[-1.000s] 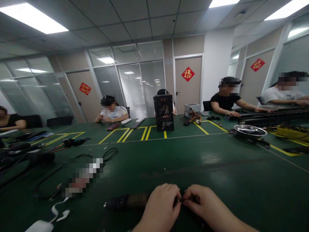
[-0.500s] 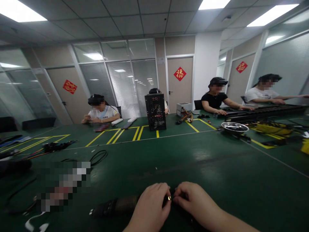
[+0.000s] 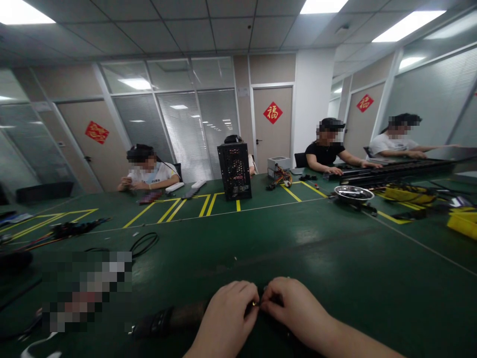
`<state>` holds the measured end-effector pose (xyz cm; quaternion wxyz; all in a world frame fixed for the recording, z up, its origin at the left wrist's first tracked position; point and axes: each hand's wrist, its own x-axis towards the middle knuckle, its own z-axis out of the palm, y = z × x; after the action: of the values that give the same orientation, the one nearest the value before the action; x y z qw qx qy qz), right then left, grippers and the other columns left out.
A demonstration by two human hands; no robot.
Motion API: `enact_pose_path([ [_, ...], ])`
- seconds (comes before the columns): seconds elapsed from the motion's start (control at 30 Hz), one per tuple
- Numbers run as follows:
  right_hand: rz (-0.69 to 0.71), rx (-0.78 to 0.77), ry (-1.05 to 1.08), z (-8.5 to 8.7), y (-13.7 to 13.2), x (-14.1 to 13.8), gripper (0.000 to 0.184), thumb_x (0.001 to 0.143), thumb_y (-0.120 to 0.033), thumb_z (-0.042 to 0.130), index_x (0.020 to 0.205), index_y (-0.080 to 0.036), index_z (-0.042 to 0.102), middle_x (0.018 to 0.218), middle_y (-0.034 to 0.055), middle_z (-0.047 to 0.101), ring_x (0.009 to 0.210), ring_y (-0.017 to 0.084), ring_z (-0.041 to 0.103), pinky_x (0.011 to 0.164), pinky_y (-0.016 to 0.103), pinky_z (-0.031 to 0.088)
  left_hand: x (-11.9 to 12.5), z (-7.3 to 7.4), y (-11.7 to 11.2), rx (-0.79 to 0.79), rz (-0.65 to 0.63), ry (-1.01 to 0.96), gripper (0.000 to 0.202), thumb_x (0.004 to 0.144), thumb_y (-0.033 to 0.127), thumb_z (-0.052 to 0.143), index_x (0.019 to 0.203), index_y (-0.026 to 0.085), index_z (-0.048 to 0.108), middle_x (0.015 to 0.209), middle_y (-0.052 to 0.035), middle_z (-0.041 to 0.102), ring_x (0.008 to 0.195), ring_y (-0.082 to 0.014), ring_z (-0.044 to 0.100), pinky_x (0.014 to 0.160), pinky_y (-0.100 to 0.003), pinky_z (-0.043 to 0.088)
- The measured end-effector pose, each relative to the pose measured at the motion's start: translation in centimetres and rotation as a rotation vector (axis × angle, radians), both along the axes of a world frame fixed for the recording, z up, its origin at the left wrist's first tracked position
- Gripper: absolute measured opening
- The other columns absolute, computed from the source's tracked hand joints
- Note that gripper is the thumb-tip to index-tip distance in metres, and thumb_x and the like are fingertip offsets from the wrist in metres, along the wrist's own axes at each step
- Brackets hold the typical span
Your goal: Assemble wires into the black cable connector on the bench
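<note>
My left hand (image 3: 231, 311) is closed in a pinch around a small gold-coloured metal piece (image 3: 254, 304), of which only a glint shows between thumb and fingers. My right hand (image 3: 292, 304) is also pinched shut, its fingertips meeting those of the left. What it grips is hidden, apart from something dark at the fingertips. On the green table, a dark cylindrical tool (image 3: 160, 322) with a shiny metal tip lies just left of my left hand, partly covered by it.
A blurred-out strip (image 3: 89, 293) and a looped black cable (image 3: 145, 243) lie at the left. Across the table stand a black computer case (image 3: 234, 171), a power supply (image 3: 278, 166) with wires and a metal bowl (image 3: 354, 193). A yellow tray (image 3: 462, 223) is at right. Several people sit opposite.
My right hand has come closer to the left, so their fingertips now meet. Less of the gold-coloured piece shows. The view has turned slightly to the right.
</note>
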<state>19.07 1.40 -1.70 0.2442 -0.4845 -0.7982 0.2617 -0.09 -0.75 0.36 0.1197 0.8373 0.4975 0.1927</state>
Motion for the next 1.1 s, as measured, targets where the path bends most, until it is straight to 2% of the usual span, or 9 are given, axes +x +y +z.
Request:
enact_pose_path([
  [0.2,-0.005,-0.018,-0.003,-0.28,0.1,0.12,0.006,0.08,-0.024,0.067,0.081,-0.025,0.073,0.082,-0.0025,0.072,0.078,0.015,0.063,0.073,0.021,0.041,0.12,0.22,0.04,-0.017,0.03,-0.001,0.014,0.078,0.012,0.052,0.083,0.024,0.059,0.089,0.0018,0.061,0.085,-0.0182,0.055,0.078,-0.03,0.039],
  [0.5,-0.025,-0.076,0.044,0.27,-0.25,0.21,0.011,0.079,-0.018,0.061,0.076,-0.022,0.071,0.075,-0.0025,0.07,0.069,0.013,0.063,0.062,0.019,0.039,-0.03,-0.01,0.11,-0.014,0.038,-0.015,0.014,0.076,0.012,0.054,0.083,0.024,0.059,0.09,0.0025,0.062,0.085,-0.0184,0.055,0.077,-0.03,0.039],
  [0.93,-0.033,-0.066,0.114,-0.54,-0.16,-0.06,0.006,0.081,-0.019,0.064,0.08,-0.022,0.069,0.077,-0.0035,0.069,0.072,0.012,0.061,0.064,0.018,0.039,0.08,-0.04,-0.02,-0.026,0.032,0.017,0.014,0.08,0.013,0.053,0.086,0.024,0.06,0.09,0.0012,0.062,0.086,-0.0184,0.055,0.078,-0.03,0.038],
  [1.1,-0.043,-0.095,0.143,-0.58,-0.15,-0.11,0.004,0.08,-0.02,0.067,0.08,-0.022,0.07,0.077,-0.0033,0.069,0.072,0.012,0.062,0.064,0.018,0.04,0.14,-0.05,0.17,-0.07,0.101,0.035,0.013,0.08,0.016,0.053,0.089,0.023,0.058,0.088,0.0009,0.061,0.083,-0.0181,0.055,0.074,-0.029,0.038],
])
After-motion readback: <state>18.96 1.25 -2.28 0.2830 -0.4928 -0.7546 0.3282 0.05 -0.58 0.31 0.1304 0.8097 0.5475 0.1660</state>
